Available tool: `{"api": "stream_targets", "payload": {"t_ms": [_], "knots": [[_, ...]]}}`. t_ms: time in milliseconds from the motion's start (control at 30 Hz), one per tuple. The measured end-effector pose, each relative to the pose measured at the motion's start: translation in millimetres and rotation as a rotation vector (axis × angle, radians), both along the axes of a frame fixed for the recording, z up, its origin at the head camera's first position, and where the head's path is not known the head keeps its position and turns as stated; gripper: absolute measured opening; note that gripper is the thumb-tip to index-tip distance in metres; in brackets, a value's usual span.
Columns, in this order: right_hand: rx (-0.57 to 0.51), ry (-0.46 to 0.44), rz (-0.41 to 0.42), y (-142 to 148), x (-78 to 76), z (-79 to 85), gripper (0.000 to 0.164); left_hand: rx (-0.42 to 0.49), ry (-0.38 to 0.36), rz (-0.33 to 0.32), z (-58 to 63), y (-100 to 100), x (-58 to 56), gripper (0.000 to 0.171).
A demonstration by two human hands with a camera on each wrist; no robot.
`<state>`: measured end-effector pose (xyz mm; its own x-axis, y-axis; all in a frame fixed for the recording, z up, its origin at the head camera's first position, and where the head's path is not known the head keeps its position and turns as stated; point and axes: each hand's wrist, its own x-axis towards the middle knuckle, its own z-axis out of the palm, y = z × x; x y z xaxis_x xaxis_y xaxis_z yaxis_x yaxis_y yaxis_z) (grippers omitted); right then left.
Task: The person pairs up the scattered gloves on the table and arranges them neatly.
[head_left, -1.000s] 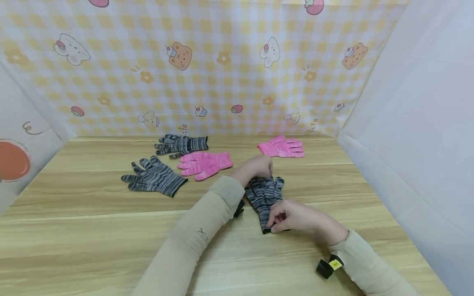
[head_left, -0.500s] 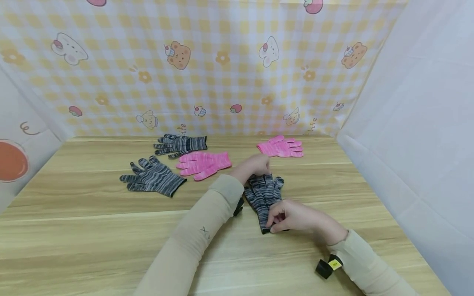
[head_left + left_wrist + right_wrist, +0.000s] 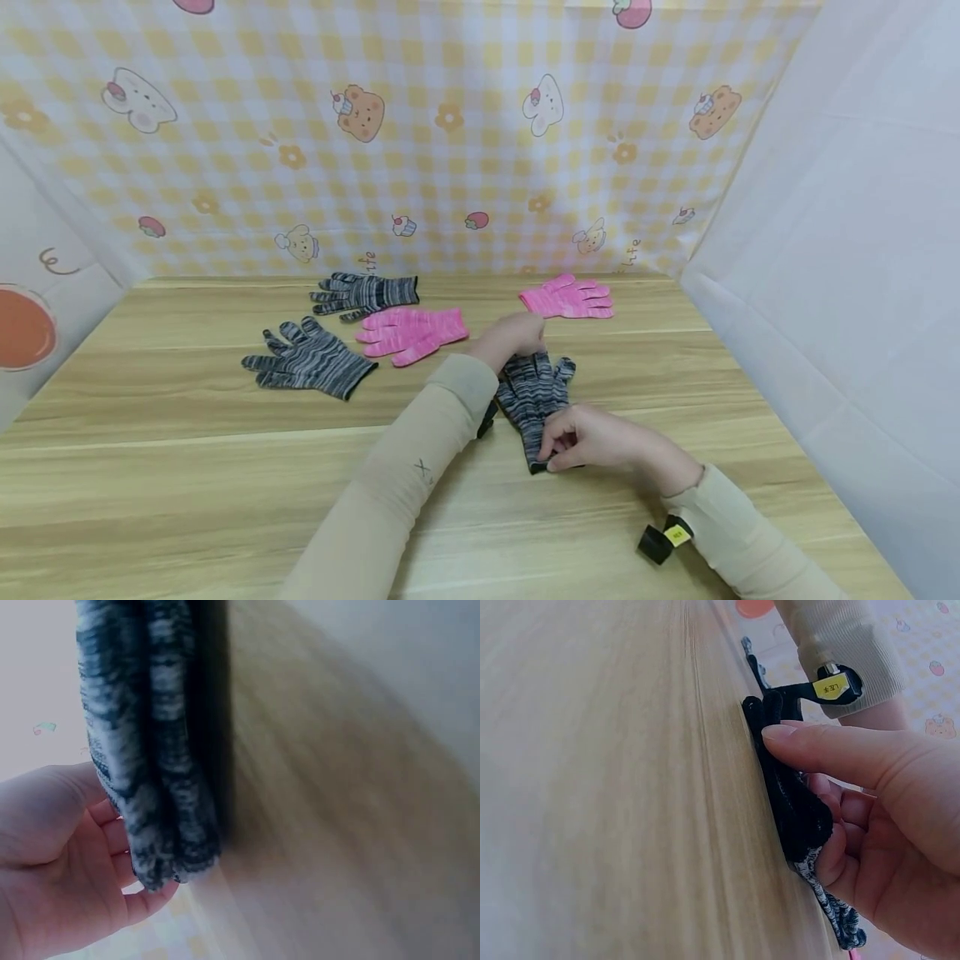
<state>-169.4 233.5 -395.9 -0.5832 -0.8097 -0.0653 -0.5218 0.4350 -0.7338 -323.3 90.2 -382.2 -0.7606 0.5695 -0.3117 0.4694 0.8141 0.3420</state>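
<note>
A black-and-grey striped knit glove (image 3: 534,387) lies on the table in front of me, fingers pointing away and black-edged cuff toward me. At its far end my left hand (image 3: 519,335) pinches the glove's fingertips; the left wrist view shows thumb and bent fingers about the striped knit ends (image 3: 154,847). My right hand (image 3: 600,437) pinches the cuff, its thumb pressing the black band (image 3: 799,814) in the right wrist view. Two layers of knit show side by side at the fingertips; I cannot tell if a second glove lies underneath. My left forearm covers part of the table.
To the left lie two more striped gloves, one nearer (image 3: 315,360) and one farther back (image 3: 367,292). A pink glove (image 3: 412,333) lies beside them, close to my left wrist. Another pink glove (image 3: 567,297) is at the back right. A checked cloth (image 3: 450,167) rises behind the wooden table (image 3: 187,500).
Both hands keep their hold on the striped glove, almost still. My left forearm has shifted slightly to the right. The other gloves have not moved on the table.
</note>
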Motion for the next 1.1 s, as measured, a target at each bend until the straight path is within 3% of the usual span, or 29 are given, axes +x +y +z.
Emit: {"api": "stream_targets", "payload": {"t_ms": [233, 467, 567, 800, 1100], "knots": [[-0.018, 0.008, 0.004, 0.7, 1.5, 0.2, 0.008, 0.032, -0.018, -0.036, 11.4, -2.4, 13.1, 0.041], [-0.027, 0.013, 0.009, 0.6, 2.2, 1.7, 0.007, 0.139, -0.020, -0.130, 19.4, 1.4, 22.1, 0.010], [-0.026, 0.012, 0.008, 0.6, 2.4, 1.5, 0.007, 0.182, -0.027, -0.162, 18.4, 5.7, 23.7, 0.010], [-0.037, -0.012, 0.008, 1.4, 0.4, -2.3, 0.007, 0.226, -0.024, -0.175, 17.7, 11.2, 29.3, 0.012], [-0.033, -0.015, 0.013, 0.8, -1.0, -1.1, 0.008, 0.210, 0.002, -0.171, 13.8, 16.2, 29.3, 0.008]]}}
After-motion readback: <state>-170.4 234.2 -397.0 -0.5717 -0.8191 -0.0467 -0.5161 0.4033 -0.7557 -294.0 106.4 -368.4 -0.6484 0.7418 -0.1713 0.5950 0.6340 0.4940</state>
